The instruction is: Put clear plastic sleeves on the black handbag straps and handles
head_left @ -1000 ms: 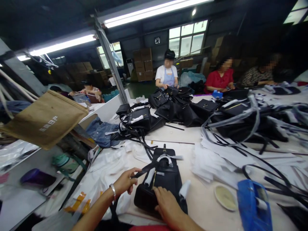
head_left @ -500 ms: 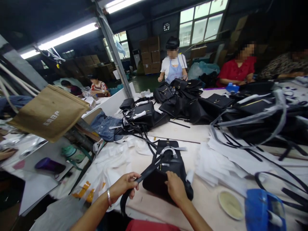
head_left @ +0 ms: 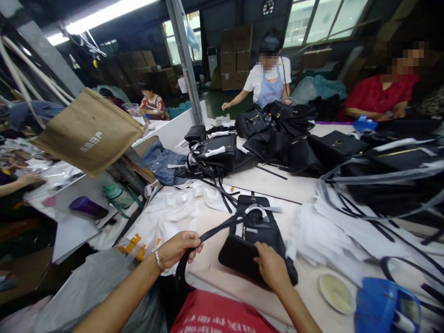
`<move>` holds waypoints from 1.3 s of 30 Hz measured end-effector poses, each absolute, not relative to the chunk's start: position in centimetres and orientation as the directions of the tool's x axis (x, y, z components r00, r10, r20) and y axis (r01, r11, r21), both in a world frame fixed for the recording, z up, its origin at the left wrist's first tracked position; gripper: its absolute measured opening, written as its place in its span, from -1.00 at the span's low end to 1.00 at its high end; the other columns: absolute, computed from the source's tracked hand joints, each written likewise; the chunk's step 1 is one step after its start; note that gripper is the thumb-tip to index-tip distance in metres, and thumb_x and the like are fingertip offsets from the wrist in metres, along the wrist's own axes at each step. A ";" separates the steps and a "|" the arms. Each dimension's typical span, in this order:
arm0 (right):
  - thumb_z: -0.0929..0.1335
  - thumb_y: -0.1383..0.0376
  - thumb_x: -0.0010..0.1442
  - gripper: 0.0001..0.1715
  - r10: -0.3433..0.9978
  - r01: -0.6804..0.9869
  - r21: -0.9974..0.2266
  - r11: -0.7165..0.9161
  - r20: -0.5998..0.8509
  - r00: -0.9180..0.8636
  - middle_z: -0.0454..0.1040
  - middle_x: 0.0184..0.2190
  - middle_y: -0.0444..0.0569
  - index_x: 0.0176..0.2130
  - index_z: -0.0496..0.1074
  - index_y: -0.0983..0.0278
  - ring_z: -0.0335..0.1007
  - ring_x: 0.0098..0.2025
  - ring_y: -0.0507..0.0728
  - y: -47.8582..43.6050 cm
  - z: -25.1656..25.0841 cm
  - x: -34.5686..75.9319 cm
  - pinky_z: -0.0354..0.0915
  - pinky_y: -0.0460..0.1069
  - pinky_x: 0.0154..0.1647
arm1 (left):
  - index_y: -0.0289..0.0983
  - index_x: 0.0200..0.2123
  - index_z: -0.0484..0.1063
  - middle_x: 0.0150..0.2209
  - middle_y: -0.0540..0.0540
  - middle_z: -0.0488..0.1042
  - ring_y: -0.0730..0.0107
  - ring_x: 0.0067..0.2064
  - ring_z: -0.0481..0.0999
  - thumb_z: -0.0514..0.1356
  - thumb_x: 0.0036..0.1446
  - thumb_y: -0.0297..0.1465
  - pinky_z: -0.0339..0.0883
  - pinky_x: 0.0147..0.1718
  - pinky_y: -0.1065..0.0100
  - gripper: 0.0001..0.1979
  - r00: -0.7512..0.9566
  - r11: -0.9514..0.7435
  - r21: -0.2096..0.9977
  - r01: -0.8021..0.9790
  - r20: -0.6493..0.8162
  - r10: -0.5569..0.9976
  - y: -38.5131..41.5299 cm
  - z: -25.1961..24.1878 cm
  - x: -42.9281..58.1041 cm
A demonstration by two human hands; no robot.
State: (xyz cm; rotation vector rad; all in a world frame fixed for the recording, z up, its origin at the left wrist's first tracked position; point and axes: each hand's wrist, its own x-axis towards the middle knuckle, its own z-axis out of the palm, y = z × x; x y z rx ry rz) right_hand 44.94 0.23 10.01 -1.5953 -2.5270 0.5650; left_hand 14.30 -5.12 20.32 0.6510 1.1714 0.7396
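Observation:
A black backpack (head_left: 277,236) lies on the table before me, its flat base turned toward me. White wrapping covers its top handle (head_left: 255,211), and a gold zip shows on its panel. My left hand (head_left: 181,249), with a bangle at the wrist, pinches a black strap (head_left: 219,225) that runs from the bag; the strap's loose end hangs below the hand. My right hand (head_left: 272,266) is closed over the edge of the bag's base, fingers curled on top and the thumb hidden.
Many black bags (head_left: 274,138) are heaped across the back. White paper sheets (head_left: 326,236) lie to the right, near a round yellowish dish (head_left: 336,292) and a blue container (head_left: 385,305). A brown pouch (head_left: 86,134) hangs at left. Co-workers sit or stand beyond.
My view has swung left and down, so the scene sits further right. Both hands keep their hold; the strap is stretched out longer between my left hand and the bag.

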 end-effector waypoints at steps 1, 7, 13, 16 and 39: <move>0.26 0.47 0.08 -0.71 0.880 0.855 -0.352 0.381 -0.143 -0.452 0.41 -0.28 0.01 -0.16 0.36 0.25 0.32 -0.20 0.17 -0.1 10.3 45.3 0.15 -0.02 -0.21 | -0.35 -0.39 0.30 -0.43 -0.04 0.40 0.66 -0.62 0.27 0.23 0.00 -0.31 0.19 -0.66 0.53 -0.78 0.211 0.590 0.787 -0.182 -0.555 0.805 -4.6 20.2 14.0; 0.31 0.16 0.14 -0.61 0.857 0.679 -0.703 0.213 -0.199 -0.475 0.42 -0.10 0.09 -0.04 0.36 0.25 0.30 -0.04 0.24 -1.0 14.9 42.2 0.16 0.08 -0.01 | -0.33 -0.30 0.30 -0.43 -0.05 0.45 0.62 -0.65 0.31 0.21 -0.02 -0.36 0.15 -0.71 0.53 -0.78 0.196 0.483 0.869 -0.106 -0.458 0.867 -2.8 19.7 13.8; 0.29 -0.05 0.12 -0.46 0.710 -0.140 -0.826 -0.545 -0.366 -0.602 0.49 -0.21 0.11 -0.14 0.41 0.33 0.43 -0.21 0.21 -0.1 17.4 31.1 0.32 0.11 -0.20 | -0.32 -0.29 0.31 -0.61 0.06 0.39 0.57 -0.67 0.34 0.16 0.00 -0.40 0.22 -0.68 0.53 -0.83 0.303 0.392 0.920 -0.029 -0.365 0.880 -2.9 19.1 16.0; 0.38 0.06 0.08 -0.58 0.750 -0.383 -0.681 -0.625 -0.386 -0.537 0.51 -0.27 0.07 -0.19 0.41 0.32 0.45 -0.27 0.18 1.7 16.5 28.2 0.35 0.09 -0.23 | -0.29 -0.14 0.24 -0.52 0.02 0.45 0.56 -0.67 0.36 0.16 0.00 -0.41 0.24 -0.68 0.52 -0.69 0.225 0.371 0.921 -0.117 -0.339 0.913 -4.0 18.4 15.4; 0.38 0.25 0.10 -0.73 0.703 -0.076 -0.768 -0.636 -0.537 -0.466 0.54 -0.24 0.05 -0.17 0.36 0.28 0.50 -0.23 0.11 7.0 9.7 27.3 0.42 -0.01 -0.27 | -0.38 -0.23 0.43 -0.44 -0.07 0.40 0.53 -0.49 0.36 0.19 -0.02 -0.14 0.17 -0.51 0.45 -0.58 0.269 0.691 0.642 -0.333 -0.638 0.722 -2.2 10.3 10.2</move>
